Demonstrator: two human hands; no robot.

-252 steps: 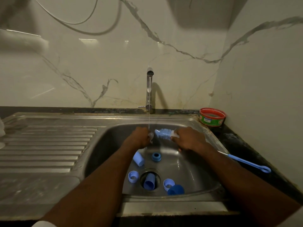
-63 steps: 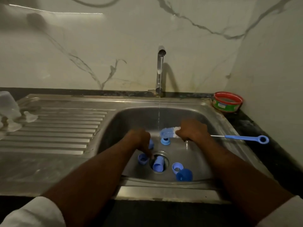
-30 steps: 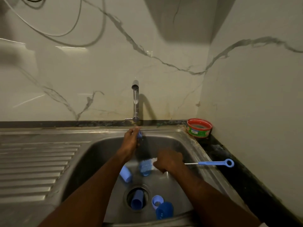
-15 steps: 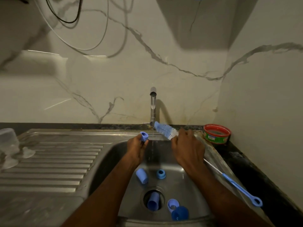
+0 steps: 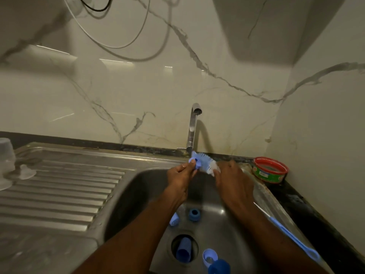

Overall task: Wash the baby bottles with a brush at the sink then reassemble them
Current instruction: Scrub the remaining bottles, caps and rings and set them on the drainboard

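From the head view, just below centre frame, the left hand (image 5: pixel 180 175) pinches a small blue ring (image 5: pixel 194 161). The brush (image 5: pixel 206 163), gripped by the right hand (image 5: pixel 233 180), has now closed onto it under the tap (image 5: pixel 194 123): scrubbing begins. More parts wait in the sink (image 5: pixel 233 230).
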